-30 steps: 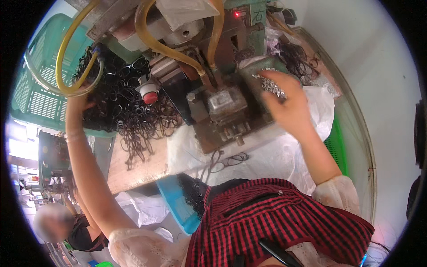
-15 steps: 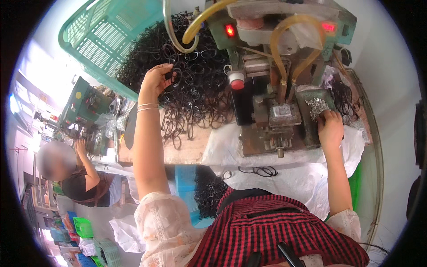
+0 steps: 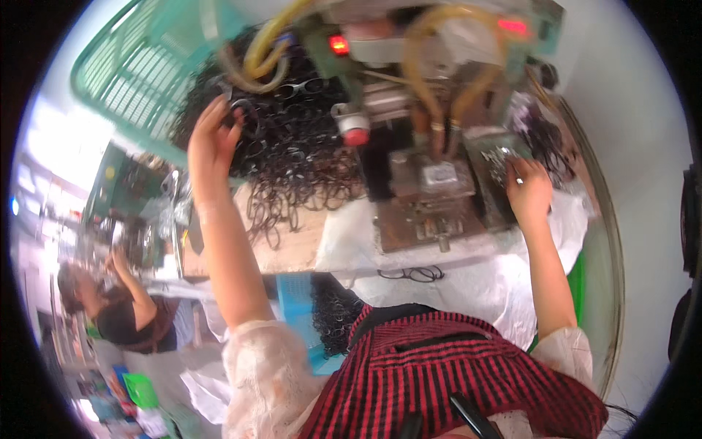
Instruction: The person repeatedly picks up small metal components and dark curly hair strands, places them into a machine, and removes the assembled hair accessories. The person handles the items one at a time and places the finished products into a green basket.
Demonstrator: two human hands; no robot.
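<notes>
In the upper left of the frame, the left hand [image 3: 212,143] closes its fingers on a black eyeglass frame [image 3: 245,117] atop the heap of frames [image 3: 300,157]; at the right, the right hand [image 3: 528,192] pinches small metal parts [image 3: 503,159] beside the machine [image 3: 428,183].

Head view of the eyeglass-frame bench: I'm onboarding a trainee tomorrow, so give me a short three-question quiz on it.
1. True or false: the left hand is on the heap of black plastic eyeglass frames.
2. Where is the right hand?
A. at the small shiny metal parts on the grey metal machine
B. in the green plastic mesh basket
C. on the red round knob
3. Fill in: the looped hoses above the machine are ____ in colour.

Key: 1 true; 2 A; 3 yellow.
</notes>
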